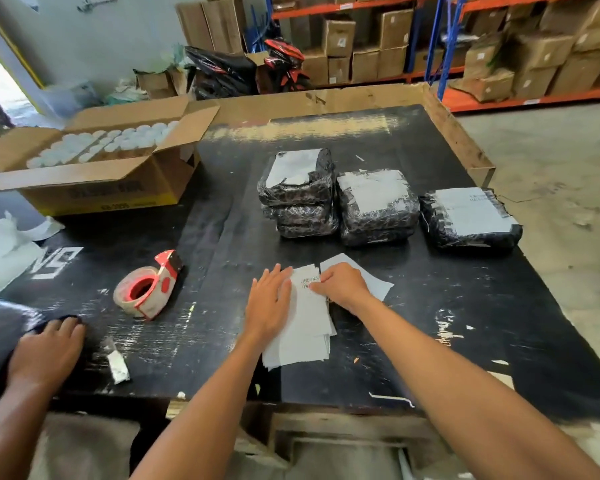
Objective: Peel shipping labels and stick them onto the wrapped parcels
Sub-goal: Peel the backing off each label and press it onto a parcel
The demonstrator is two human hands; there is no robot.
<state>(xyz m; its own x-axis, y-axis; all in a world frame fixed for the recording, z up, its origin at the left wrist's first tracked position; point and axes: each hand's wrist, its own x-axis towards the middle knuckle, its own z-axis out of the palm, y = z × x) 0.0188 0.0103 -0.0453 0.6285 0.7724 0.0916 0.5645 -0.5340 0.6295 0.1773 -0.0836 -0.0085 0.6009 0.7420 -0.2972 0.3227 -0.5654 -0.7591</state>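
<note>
Head view: left hand (269,303) flat on label stack (305,327); right hand (342,284) pinches top label.

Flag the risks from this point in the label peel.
1. The label stack is loose and fanned; the right hand picking at its top sheet may lift two, though the left hand presses the stack flat.
2. All visible top parcels already carry labels, so double-labelling is possible.
3. A third hand rests near the tape dispenser; reaches could cross.
</note>
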